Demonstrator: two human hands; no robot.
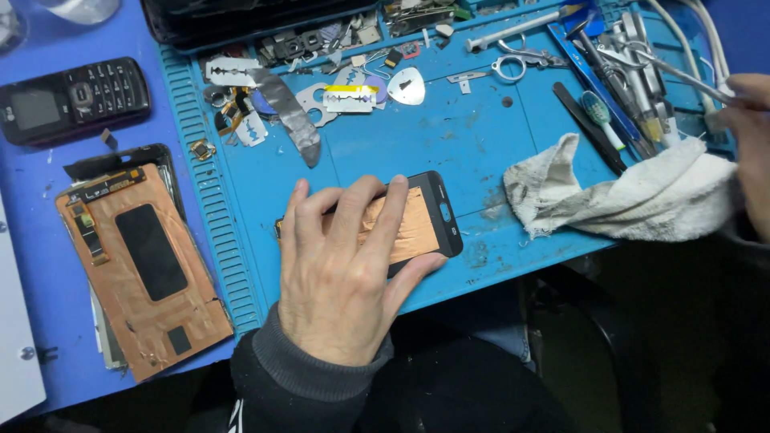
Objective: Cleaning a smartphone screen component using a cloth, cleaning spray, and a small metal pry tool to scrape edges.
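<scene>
A phone panel (pixel 417 228) lies face down near the front edge of a blue ribbed mat (pixel 497 136), its back a sheet of copper foil inside a black frame. The left hand (pixel 341 277) presses flat on it, fingers spread over the foil and the thumb against the near edge, so the grip is wide and pinning rather than clasping. At the far right the right hand (pixel 750 136) is blurred; it closes on a thin metal tool (pixel 682 74) that slants up to the left.

Right of the panel a crumpled off-white cloth (pixel 626 196), rough in weave, lies over the mat's edge. Behind it a tray (pixel 698 48) built into the mat holds tweezers, drivers and a small brush (pixel 603 119) with a green and white head. Far of the panel lie a razor blade (pixel 350 98) in a white and yellow wrapper, a bare blade, a strip of grey tape (pixel 290 112), a metal pick (pixel 407 87) and scissors (pixel 521 62).

Left of the mat, on the blue surface (pixel 48 168), sits a second copper-backed panel (pixel 144 269) with a black rectangular patch, and far of it a black keypad phone (pixel 74 100).
</scene>
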